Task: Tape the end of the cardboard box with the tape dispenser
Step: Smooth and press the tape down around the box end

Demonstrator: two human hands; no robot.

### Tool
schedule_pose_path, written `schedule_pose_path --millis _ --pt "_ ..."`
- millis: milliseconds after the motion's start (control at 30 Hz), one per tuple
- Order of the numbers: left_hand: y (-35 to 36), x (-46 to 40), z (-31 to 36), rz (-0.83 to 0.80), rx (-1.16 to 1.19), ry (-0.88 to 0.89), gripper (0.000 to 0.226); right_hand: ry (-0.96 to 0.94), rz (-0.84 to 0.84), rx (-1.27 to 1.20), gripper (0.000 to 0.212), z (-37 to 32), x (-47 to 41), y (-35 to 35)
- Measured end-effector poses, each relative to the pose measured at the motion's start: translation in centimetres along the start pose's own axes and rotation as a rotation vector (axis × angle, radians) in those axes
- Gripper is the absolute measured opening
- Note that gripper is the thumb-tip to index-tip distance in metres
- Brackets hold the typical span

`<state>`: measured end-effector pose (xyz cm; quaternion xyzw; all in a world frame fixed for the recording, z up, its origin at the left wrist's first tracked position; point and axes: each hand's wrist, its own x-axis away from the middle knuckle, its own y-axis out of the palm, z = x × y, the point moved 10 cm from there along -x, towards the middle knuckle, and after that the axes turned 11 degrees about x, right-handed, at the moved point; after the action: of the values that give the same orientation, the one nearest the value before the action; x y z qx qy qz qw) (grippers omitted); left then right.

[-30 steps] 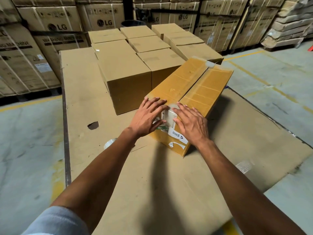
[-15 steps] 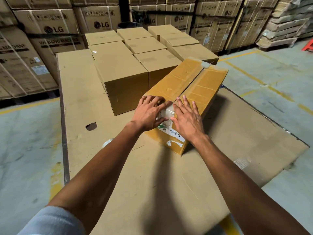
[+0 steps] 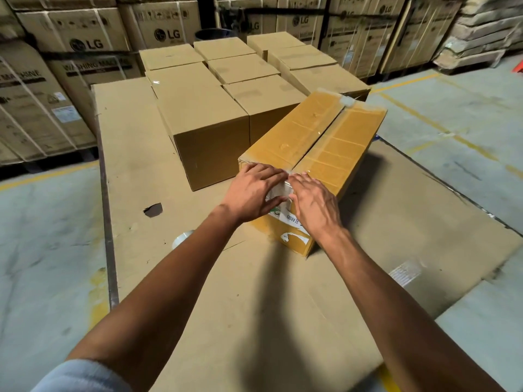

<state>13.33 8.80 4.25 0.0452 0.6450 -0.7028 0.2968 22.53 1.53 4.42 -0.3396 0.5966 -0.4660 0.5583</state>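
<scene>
Warehouse floor, flat cardboard sheet (image 3: 283, 306) as surface: yellow box (image 3: 317, 137) lies near its right edge, left hand (image 3: 252, 195) and right hand (image 3: 315, 206) spread flat, gripping nothing, pressing tape (image 3: 280, 190) on the box's near end.

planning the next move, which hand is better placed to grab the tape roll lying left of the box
Left, probably. The tape roll lies beside the left forearm, while the right hand would have to cross over it. Both hands press flat on the yellow box.

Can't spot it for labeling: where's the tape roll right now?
Head view: tape roll lies on the cardboard sheet, partly hidden behind the left forearm, left of the yellow box.
</scene>
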Motion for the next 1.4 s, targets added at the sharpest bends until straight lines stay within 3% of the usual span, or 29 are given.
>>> schedule_pose_path --millis 200,433,567,800,933,1133,1400 --pt "0.5 -1.2 0.0 -0.080 -0.140 -0.103 0.079 0.057 -0.119 0.029 0.069 -0.5 -1.1 0.1" --pt "0.3 1.7 0.1 -0.001 0.012 -0.070 0.060 -0.015 0.196 -0.079 0.037 0.3 1.4 -2.2" --pt "0.6 1.1 -0.4 -0.012 -0.007 -0.104 0.055 0.007 0.075 -0.033 0.046 -0.3 0.5 -0.9" --pt "0.5 -1.0 -0.4 -0.117 -0.154 -0.127 0.074 0.084 -0.188 0.062 0.074 -0.9 -1.0 0.5" --pt "0.7 -0.9 -0.1 -0.158 -0.114 -0.154 0.080 0.133 -0.193 0.068 0.072 -1.0 -1.0 0.2" --pt "0.5 1.7 -0.7 -0.076 0.024 -0.086 0.065 0.077 -0.061 0.040 0.062 -1.1 0.7 -0.2" --pt "0.8 -0.8 -0.5 -0.108 -0.135 -0.099 0.070 0.142 -0.230 0.118 0.070 -1.2 -1.8 0.5"
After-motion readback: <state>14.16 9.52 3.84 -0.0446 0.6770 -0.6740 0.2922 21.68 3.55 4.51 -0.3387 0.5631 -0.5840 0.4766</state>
